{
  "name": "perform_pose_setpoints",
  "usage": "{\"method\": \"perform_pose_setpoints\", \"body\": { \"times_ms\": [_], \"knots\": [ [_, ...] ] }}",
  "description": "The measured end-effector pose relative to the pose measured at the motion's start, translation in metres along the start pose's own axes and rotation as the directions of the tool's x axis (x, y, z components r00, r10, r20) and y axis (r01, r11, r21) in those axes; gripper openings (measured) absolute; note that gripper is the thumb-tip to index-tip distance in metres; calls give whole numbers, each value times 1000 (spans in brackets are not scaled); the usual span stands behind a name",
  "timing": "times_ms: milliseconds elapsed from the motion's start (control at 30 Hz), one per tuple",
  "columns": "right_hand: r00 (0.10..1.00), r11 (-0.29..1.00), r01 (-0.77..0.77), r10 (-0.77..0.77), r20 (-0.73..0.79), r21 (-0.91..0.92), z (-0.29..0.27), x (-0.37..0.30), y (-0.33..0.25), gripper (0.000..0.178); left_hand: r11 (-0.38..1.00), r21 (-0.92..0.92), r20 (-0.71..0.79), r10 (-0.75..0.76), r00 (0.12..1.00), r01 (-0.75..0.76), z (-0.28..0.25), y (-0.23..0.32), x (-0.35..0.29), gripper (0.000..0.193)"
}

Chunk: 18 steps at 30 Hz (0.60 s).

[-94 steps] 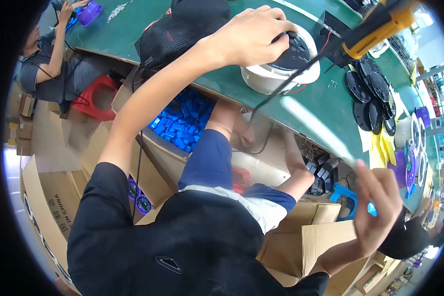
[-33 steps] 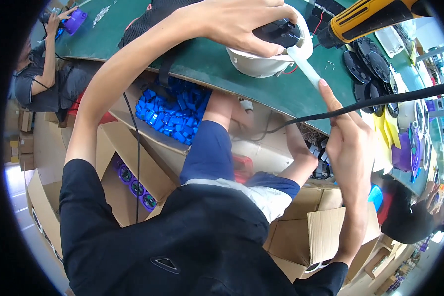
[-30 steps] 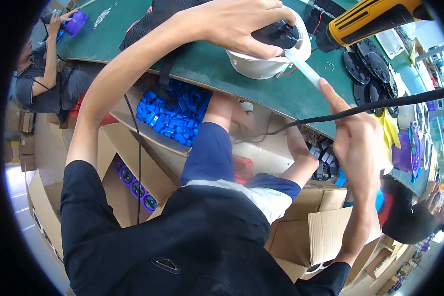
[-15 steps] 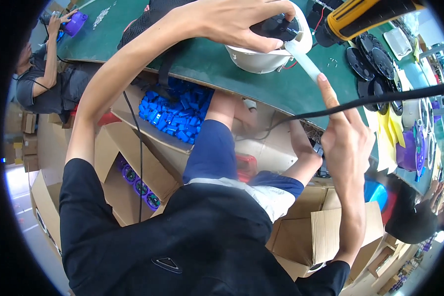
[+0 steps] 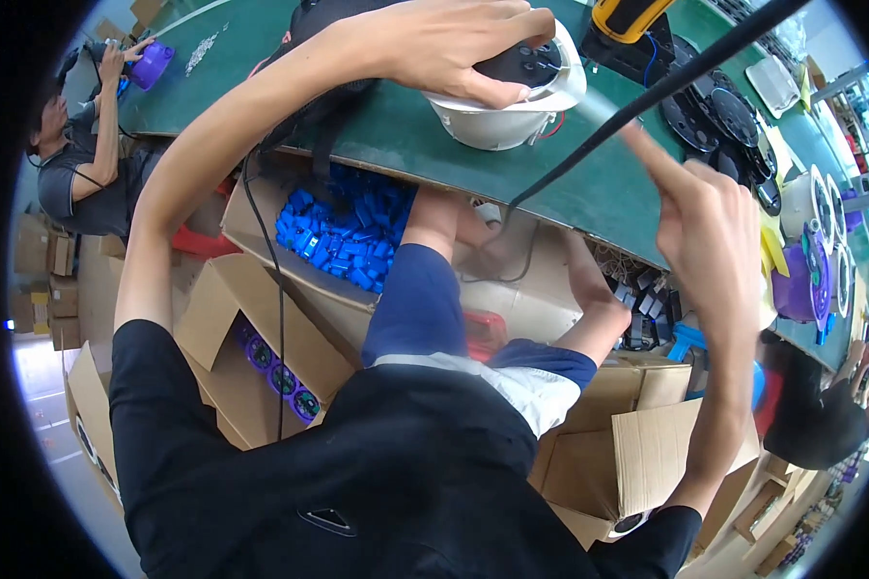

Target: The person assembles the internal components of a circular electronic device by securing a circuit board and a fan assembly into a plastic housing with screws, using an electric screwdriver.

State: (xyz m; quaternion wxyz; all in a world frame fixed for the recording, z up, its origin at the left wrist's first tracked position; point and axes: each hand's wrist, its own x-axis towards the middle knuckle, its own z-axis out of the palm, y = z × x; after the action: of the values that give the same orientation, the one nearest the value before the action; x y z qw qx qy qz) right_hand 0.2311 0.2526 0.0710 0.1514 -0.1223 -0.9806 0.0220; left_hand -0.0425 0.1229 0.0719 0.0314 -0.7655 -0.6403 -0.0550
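Note:
My left hand (image 5: 468,50) reaches over a white round housing (image 5: 497,124) on the bench, its fingers and thumb bent around a black disc (image 5: 529,66) in the housing's top. A pale, flat strip-like tool (image 5: 601,112), smeared by motion, extends from my right hand (image 5: 710,232) toward the housing's right rim. The index finger lies stretched along that tool and the other fingers are curled. Whether its tip touches the housing is too blurred to tell. A short red wire (image 5: 553,125) sticks out at the housing's right side.
A thick black cable (image 5: 637,108) crosses before my right hand. A yellow-black power tool (image 5: 630,17), black discs (image 5: 714,111) and purple housings (image 5: 803,280) lie beyond. Blue parts (image 5: 343,236) fill a box below the green bench (image 5: 396,145). A co-worker (image 5: 82,174) sits at left.
My right hand has moved right and slightly down, drawing the pale tool back from the housing. My left hand keeps its hold. The cable and power tool appear shifted in the view.

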Motion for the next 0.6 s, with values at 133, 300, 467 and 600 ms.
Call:
{"method": "perform_pose_setpoints", "body": {
  "times_ms": [133, 300, 467, 600],
  "knots": [
    [996, 991, 24, -36, -82, -134, 23, 12, 14, 64, 997, 78, -69, -17, 998, 23, 9, 9, -4, 42],
    [989, 999, 43, -39, -140, 23, 20, 4, 22, 58, 999, -5, -52, 41, 998, -41, 4, 6, -5, 46],
    [997, 977, 69, -72, 6, 200, -6, 7, 24, 55, 988, -128, -71, 82, 994, -90, 11, -12, -2, 57],
    [994, 992, 76, -83, 69, 104, -11, 8, 20, 62, 970, -232, -192, 24, 981, -69, 27, -15, 1, 66]
  ]
}}
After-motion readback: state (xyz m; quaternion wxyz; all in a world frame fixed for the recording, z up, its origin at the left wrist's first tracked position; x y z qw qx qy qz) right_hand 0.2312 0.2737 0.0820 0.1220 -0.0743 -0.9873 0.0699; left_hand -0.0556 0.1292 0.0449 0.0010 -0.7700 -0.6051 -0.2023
